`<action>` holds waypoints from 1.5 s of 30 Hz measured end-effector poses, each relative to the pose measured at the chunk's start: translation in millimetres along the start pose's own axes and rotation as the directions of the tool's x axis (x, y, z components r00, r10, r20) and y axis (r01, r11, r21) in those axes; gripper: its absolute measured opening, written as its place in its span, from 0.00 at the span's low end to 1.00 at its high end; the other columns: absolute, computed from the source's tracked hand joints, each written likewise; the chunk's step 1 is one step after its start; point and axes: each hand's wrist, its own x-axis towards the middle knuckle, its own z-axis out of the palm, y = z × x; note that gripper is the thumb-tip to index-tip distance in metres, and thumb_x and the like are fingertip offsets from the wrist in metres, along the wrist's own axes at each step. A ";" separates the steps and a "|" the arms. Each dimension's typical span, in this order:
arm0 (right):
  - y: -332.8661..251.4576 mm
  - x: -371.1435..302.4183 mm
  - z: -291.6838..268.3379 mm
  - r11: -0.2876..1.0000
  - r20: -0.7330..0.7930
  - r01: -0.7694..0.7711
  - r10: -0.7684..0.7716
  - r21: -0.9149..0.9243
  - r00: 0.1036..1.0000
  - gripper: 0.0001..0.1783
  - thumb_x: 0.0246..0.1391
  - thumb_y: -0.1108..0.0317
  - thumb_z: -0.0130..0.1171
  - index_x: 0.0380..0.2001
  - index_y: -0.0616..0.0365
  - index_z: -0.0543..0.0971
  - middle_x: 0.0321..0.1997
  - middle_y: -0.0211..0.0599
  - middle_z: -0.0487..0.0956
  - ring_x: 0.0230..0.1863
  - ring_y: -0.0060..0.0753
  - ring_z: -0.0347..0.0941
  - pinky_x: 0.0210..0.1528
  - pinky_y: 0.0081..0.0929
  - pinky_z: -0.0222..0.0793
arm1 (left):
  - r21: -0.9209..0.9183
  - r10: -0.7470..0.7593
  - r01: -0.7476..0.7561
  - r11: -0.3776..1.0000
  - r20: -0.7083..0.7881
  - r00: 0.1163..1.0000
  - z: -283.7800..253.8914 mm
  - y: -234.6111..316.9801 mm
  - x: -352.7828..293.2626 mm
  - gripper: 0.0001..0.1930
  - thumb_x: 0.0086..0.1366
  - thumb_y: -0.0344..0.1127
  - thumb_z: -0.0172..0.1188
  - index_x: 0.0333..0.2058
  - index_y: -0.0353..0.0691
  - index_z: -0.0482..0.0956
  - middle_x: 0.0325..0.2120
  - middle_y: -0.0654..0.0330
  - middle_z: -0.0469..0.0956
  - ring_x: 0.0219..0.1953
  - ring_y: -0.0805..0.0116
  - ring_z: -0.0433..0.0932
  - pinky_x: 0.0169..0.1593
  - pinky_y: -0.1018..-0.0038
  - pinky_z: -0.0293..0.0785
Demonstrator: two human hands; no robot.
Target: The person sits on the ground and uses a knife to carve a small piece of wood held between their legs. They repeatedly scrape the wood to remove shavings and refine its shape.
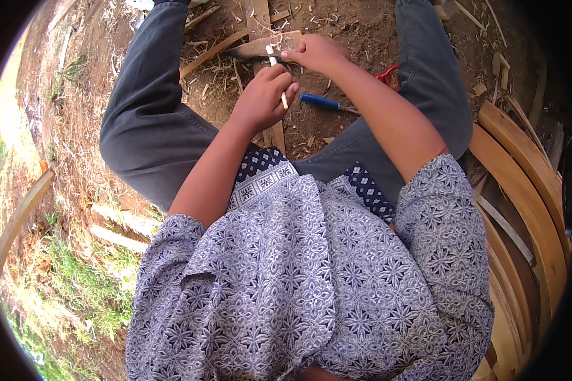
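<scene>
My left hand (267, 95) is closed around a slim pale wooden stick (271, 56), which juts out above and below the fist. Just beyond it, my right hand (316, 53) grips a wide-bladed knife (253, 49), its dark pointed end toward the left. The blade lies across the upper part of the stick, with my right thumb close to the crossing. Most of the knife's handle is hidden in the hand. A blue-handled tool (319, 101) with a thin metal shaft rests on the soil below my right hand.
Beneath my hands a wooden plank (275, 136) runs along the ground between my legs. A red object (388, 75) lies by my right knee. Curved wooden boards (521, 171) are stacked at the right. Wood shavings litter the soil; grass (82, 279) grows at the left.
</scene>
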 end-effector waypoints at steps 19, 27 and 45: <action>4.1 48.8 11.6 0.999 -0.021 -0.045 0.045 -0.001 0.999 0.37 0.56 0.31 0.64 0.56 0.47 0.84 0.54 0.38 0.86 0.56 0.39 0.82 0.54 0.40 0.78 | -0.023 -0.035 0.036 0.999 0.054 0.998 -0.7 5.4 -7.2 0.09 0.70 0.34 0.62 0.40 0.35 0.73 0.41 0.48 0.76 0.44 0.42 0.78 0.48 0.53 0.75; 48.6 -1.9 23.6 0.733 0.078 0.054 -0.145 0.678 0.986 0.25 0.67 0.60 0.65 0.60 0.61 0.72 0.37 0.35 0.82 0.32 0.21 0.77 0.34 0.23 0.77 | -0.077 -0.106 0.101 0.992 -0.071 0.992 -4.9 -2.7 -14.4 0.10 0.74 0.35 0.61 0.44 0.34 0.73 0.52 0.48 0.80 0.44 0.47 0.82 0.49 0.60 0.78; 17.8 -45.2 101.8 0.858 -0.181 0.211 -0.141 0.468 0.973 0.22 0.69 0.57 0.54 0.64 0.42 0.71 0.42 0.48 0.85 0.45 0.52 0.83 0.48 0.49 0.75 | 0.355 -0.070 0.185 0.916 -0.313 0.947 -62.4 -9.1 -9.0 0.12 0.63 0.34 0.72 0.38 0.35 0.79 0.36 0.51 0.82 0.28 0.53 0.83 0.36 0.65 0.82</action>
